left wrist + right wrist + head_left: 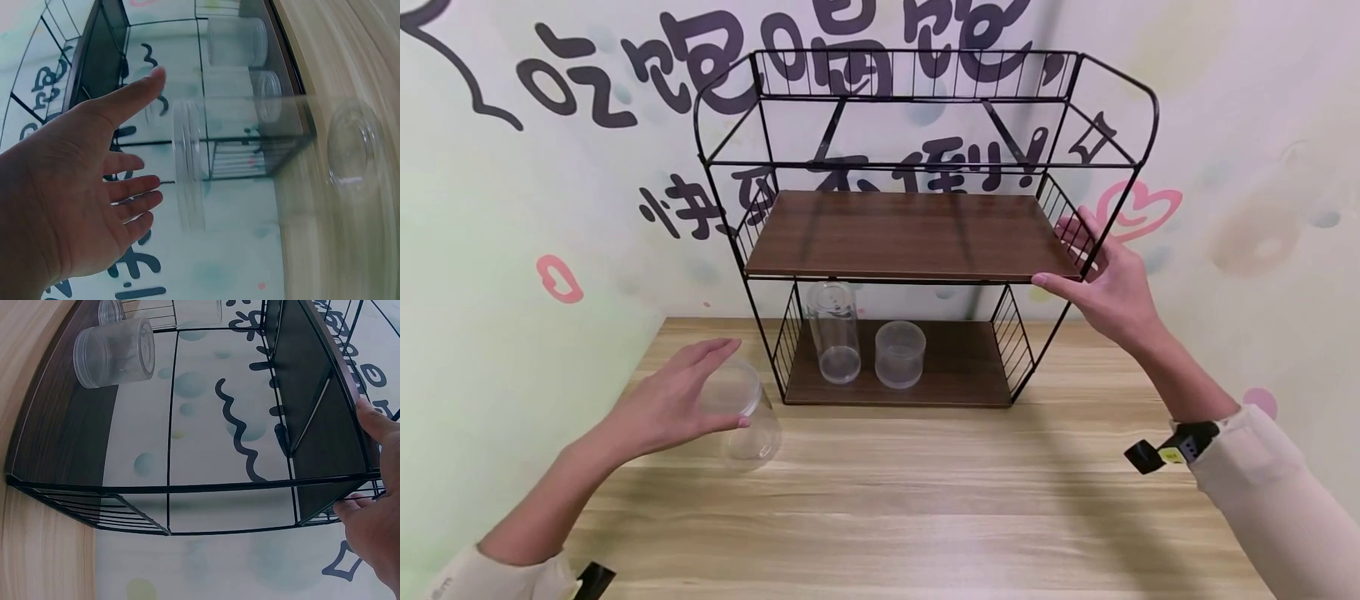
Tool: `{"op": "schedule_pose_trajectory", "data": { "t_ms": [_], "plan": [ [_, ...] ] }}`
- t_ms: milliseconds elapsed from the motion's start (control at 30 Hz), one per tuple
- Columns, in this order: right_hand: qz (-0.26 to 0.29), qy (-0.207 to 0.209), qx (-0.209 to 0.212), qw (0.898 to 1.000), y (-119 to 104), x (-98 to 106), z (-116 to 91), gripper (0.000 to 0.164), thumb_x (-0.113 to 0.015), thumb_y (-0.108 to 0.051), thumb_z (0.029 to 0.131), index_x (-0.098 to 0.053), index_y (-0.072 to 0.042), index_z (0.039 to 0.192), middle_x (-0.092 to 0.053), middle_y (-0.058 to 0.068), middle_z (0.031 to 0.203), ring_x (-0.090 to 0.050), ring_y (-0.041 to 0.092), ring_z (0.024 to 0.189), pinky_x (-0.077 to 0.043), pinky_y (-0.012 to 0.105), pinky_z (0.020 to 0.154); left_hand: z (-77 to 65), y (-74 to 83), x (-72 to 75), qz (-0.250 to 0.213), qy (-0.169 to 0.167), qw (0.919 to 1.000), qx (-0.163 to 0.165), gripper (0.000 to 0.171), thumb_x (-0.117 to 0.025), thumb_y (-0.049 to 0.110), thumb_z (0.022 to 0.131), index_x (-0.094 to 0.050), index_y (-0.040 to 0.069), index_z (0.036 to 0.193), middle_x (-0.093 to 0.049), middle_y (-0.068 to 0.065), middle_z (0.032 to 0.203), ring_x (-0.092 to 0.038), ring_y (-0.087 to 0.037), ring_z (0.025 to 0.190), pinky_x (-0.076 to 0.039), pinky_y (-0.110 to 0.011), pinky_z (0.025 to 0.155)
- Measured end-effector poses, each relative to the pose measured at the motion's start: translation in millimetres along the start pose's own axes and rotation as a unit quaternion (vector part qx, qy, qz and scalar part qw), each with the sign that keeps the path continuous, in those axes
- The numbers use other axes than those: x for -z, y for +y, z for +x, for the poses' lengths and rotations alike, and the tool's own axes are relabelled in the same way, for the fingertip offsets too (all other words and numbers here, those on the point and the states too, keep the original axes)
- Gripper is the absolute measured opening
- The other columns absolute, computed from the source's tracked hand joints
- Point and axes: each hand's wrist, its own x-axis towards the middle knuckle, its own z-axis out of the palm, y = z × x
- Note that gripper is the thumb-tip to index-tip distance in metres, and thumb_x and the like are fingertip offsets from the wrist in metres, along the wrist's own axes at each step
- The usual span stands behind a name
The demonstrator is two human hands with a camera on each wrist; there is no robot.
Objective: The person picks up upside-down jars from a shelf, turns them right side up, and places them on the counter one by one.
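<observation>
A clear plastic jar (754,435) with a transparent lid stands on the table, left of a black wire rack (880,279). My left hand (664,407) is beside its lid, thumb and fingers spread apart; in the left wrist view a gap shows between the fingertips and the lid (189,164). At the rack's right side, my right hand (1117,293) grips the frame at the middle shelf (902,237). Its thumb lies at the shelf's front corner, and the fingers reach behind the side wires. The right wrist view shows this hand (381,475) at its edge.
On the rack's brown bottom shelf (955,367) stand a tall clear jar (835,333) and a short clear jar (900,356). The rack's top tier is an open wire frame. Behind it rises a wall (1240,167) with dark lettering. The wooden table (880,500) extends in front.
</observation>
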Motion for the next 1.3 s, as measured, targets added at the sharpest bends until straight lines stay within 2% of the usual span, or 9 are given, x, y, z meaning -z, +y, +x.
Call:
{"op": "schedule_pose_trajectory", "data": {
  "t_ms": [133,333,567,667,867,1100,1300],
  "plan": [
    [0.001,0.0,0.001,1.0,0.8,0.3,0.3,0.098,-0.089,0.001,0.082,-0.036,-0.002,0.163,-0.057,0.025,0.15,-0.06,0.007,0.129,-0.047,0.01,0.105,2.4,15.4,1.1,-0.029,0.017,0.9994,0.008,0.101,-0.09,0.046,0.082,-0.044,0.001,0.159,-0.048,-0.027,0.156,-0.045,-0.05,0.143,-0.046,-0.071,0.11],
    [0.003,-0.001,0.0,1.0,2.9,0.9,0.2,0.097,-0.089,0.001,0.082,-0.035,-0.001,0.163,-0.056,0.025,0.151,-0.06,0.011,0.133,-0.047,0.01,0.108,10.0,37.4,-7.9,-0.095,0.043,0.9946,-0.006,0.098,-0.089,0.036,0.086,-0.039,0.001,0.162,-0.044,-0.025,0.161,-0.042,-0.048,0.147,-0.038,-0.07,0.118],
    [0.003,0.004,0.002,1.0,3.0,0.8,0.6,0.098,-0.089,0.001,0.082,-0.035,-0.002,0.164,-0.057,0.024,0.151,-0.06,0.008,0.131,-0.047,0.01,0.106,22.6,58.6,-23.4,-0.141,0.073,0.987,0.024,0.099,-0.084,0.037,0.091,-0.029,0.001,0.166,-0.033,-0.022,0.169,-0.03,-0.046,0.156,-0.028,-0.067,0.125],
    [0.005,0.004,0.003,1.0,2.2,0.9,1.3,0.098,-0.089,0.001,0.082,-0.035,-0.002,0.163,-0.058,0.025,0.15,-0.06,0.009,0.131,-0.047,0.011,0.107,29.7,65.0,-30.6,-0.174,0.094,0.9796,0.033,0.098,-0.084,0.034,0.093,-0.027,0.001,0.166,-0.031,-0.022,0.17,-0.027,-0.044,0.157,-0.026,-0.065,0.127],
    [-0.009,-0.005,-0.006,1.0,0.4,1.7,-1.1,0.098,-0.089,-0.004,0.084,-0.034,-0.004,0.165,-0.056,0.025,0.153,-0.057,0.017,0.139,-0.046,0.011,0.108,46.7,75.3,-47.9,-0.244,0.123,0.9597,0.065,0.101,-0.084,0.033,0.092,-0.023,0.003,0.168,-0.026,-0.018,0.173,-0.022,-0.04,0.16,-0.021,-0.064,0.129],
    [-0.02,-0.005,-0.007,1.0,0.7,1.3,-1.1,0.099,-0.09,-0.006,0.084,-0.033,-0.006,0.165,-0.056,0.023,0.153,-0.057,0.019,0.14,-0.046,0.01,0.108,69.3,81.9,-62.1,-0.277,0.145,0.9438,0.107,0.103,-0.081,0.038,0.093,-0.02,0.004,0.169,-0.021,-0.016,0.175,-0.019,-0.036,0.162,-0.02,-0.06,0.131],
    [-0.013,-0.002,-0.007,1.0,1.8,0.6,-0.9,0.099,-0.09,-0.004,0.084,-0.033,-0.005,0.165,-0.056,0.023,0.153,-0.058,0.019,0.139,-0.047,0.009,0.106,88.7,81.6,-75.2,-0.308,0.167,0.9264,0.138,0.104,-0.081,0.04,0.093,-0.019,0.005,0.169,-0.02,-0.016,0.175,-0.02,-0.035,0.161,-0.021,-0.057,0.131]
  ]
}}
